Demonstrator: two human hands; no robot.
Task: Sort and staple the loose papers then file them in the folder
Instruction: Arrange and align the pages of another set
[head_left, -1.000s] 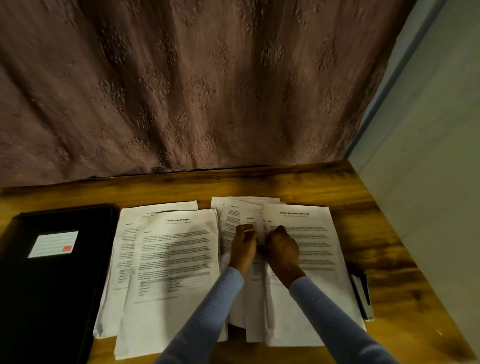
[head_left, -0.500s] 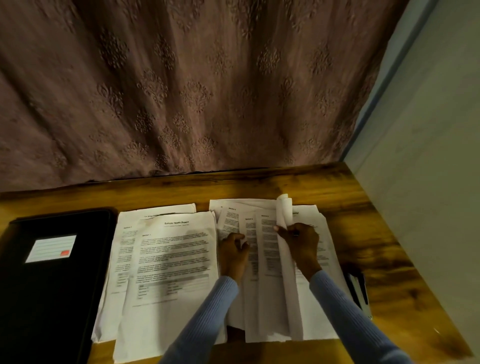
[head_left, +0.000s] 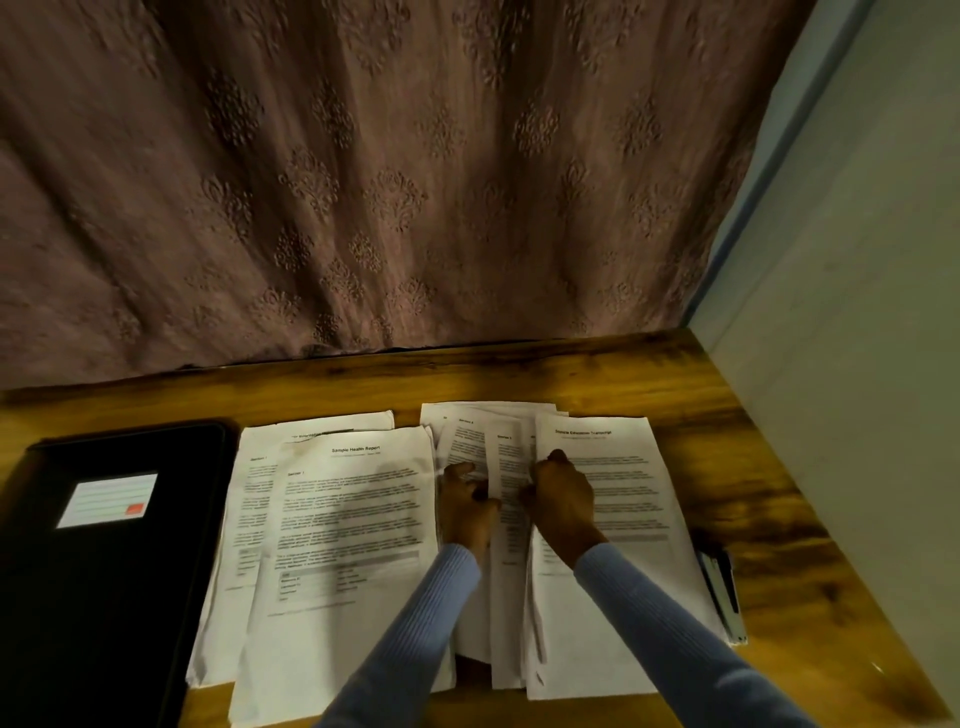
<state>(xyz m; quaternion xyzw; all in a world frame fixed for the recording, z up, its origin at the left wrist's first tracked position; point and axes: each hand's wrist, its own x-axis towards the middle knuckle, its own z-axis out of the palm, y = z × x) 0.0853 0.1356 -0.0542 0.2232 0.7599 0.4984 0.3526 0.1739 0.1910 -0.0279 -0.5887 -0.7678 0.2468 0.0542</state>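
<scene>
Loose printed papers lie in two groups on the wooden desk. The left stack is topped by a "Sample Health Report" sheet. On the right, several fanned sheets lie under a "Sample Education Transcript" sheet. My left hand rests with bent fingers on the fanned sheets. Beside it, my right hand lies on the transcript sheet's left edge, fingers curled at that edge. A black folder with a white label lies shut at the far left. A stapler lies right of the papers.
A patterned brown curtain hangs behind the desk's far edge. A pale wall closes the right side, right against the desk. Bare wood shows beyond the papers and around the stapler.
Half a second ago my right hand held the transcript sheet's left edge lifted and folded back. That sheet now lies flat again, and my right hand has moved back left beside my left hand.
</scene>
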